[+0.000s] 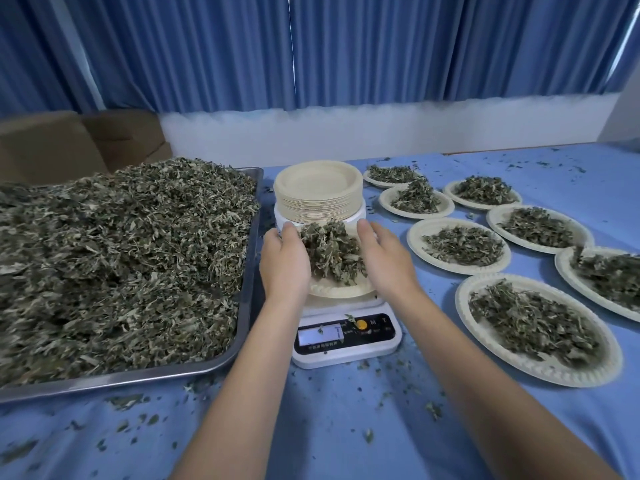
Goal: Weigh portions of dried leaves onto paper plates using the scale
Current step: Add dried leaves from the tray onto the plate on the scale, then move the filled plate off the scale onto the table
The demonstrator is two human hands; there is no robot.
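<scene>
A white digital scale [346, 336] stands in front of me with a paper plate [341, 291] on its platform. On that plate lies a heap of dried leaves [331, 250]. My left hand [284, 259] and my right hand [382, 256] flank the heap, palms turned inward, fingers fairly straight and touching its sides. A large metal tray [247, 306] on the left is piled high with loose dried leaves [117, 254]. A stack of unused paper plates [318, 188] stands just behind the scale.
Several filled paper plates [538, 329] lie on the blue cloth to the right, the nearest close to my right forearm. Leaf crumbs are scattered over the cloth [311, 427]. Cardboard boxes [79, 143] sit behind the tray, and blue curtains hang at the back.
</scene>
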